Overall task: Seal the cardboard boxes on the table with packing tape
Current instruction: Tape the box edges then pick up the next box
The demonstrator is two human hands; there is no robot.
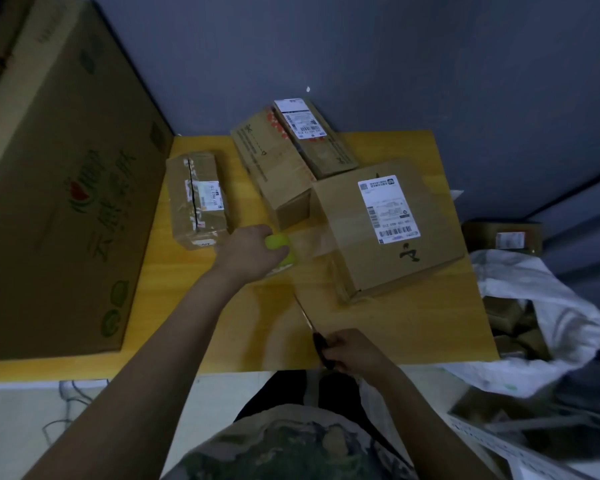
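Tape stretched from roll to box, knife in the other grip.

Our left grip (pixel 248 252) is wrapped around the tape roll (pixel 280 249), whose yellow-green core shows between the fingers. A clear tape strip (pixel 314 242) runs from it to the near-left corner of the labelled box (pixel 437 233) on the right part of the yellow tabletop (pixel 413 317). Our right grip (pixel 352 348) is clenched round the dark handle of a knife (pixel 307 318) near the tabletop's front edge; the blade points toward the strip, and we cannot tell whether it touches. Behind lie a taped box (pixel 196 199) at the left and a stacked pair (pixel 274 168) against the labelled box. A flat carton (pixel 59 188) leans at the left, and a white sack (pixel 534 306) sits to the right.
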